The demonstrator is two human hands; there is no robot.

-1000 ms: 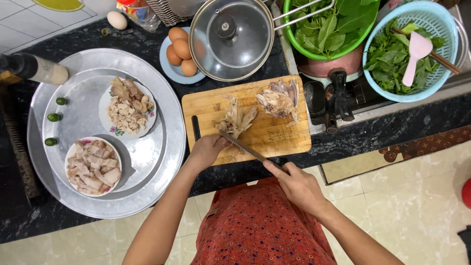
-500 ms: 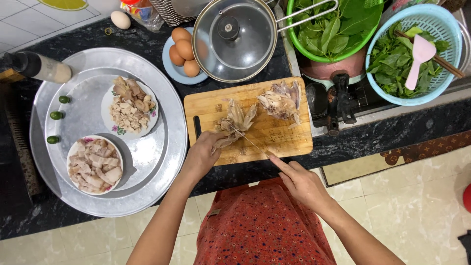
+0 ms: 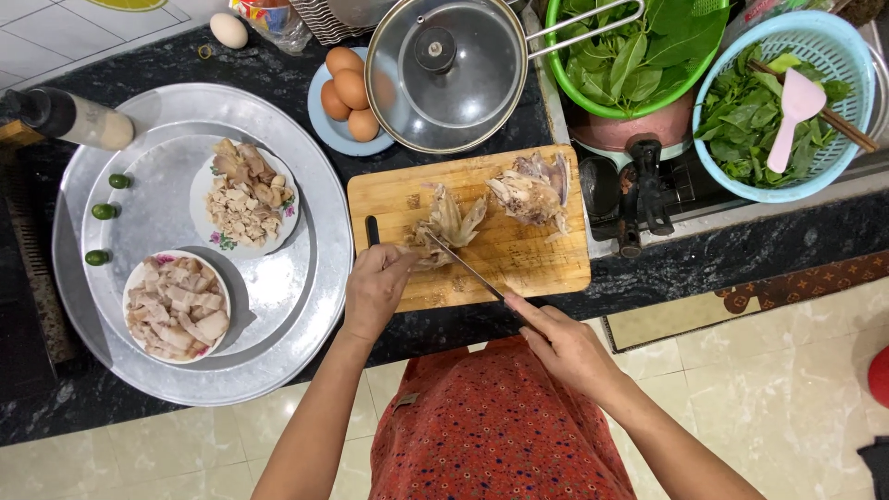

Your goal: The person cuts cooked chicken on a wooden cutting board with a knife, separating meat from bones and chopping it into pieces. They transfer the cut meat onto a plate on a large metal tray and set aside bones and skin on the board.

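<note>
I see a chicken piece (image 3: pixel 447 225) on the wooden cutting board (image 3: pixel 519 259), left of centre, bony and splayed. Left hand (image 3: pixel 378 287) is curled over the board's near-left edge, fingertips pinning the lower end of that piece. Right hand (image 3: pixel 563 344) is closed around a knife (image 3: pixel 463 266) handle, off the board's front edge; the blade runs diagonally up-left, tip touching the piece just beside the left fingers.

A second, larger chicken carcass chunk (image 3: pixel 533 192) sits at the board's far right corner, apart from the one being cut.

Left of the board: big round metal tray (image 3: pixel 306 306) with two small plates on it, one of chopped meat (image 3: pixel 244 194) further back, one of sliced meat (image 3: pixel 176 306) nearer. Three small green limes (image 3: pixel 104 211) sit along the tray's left side. A dark bottle (image 3: pixel 69 118) lies across its far-left rim.

Behind the board: a blue saucer with three brown eggs (image 3: pixel 350 93), a glass-lidded pan (image 3: pixel 446 74), one white egg (image 3: pixel 228 30) loose on the counter. Right side: green basket of leaves (image 3: pixel 639 56), and a blue basket of greens (image 3: pixel 778 106) with a pink spatula (image 3: pixel 793 116) in it.
</note>
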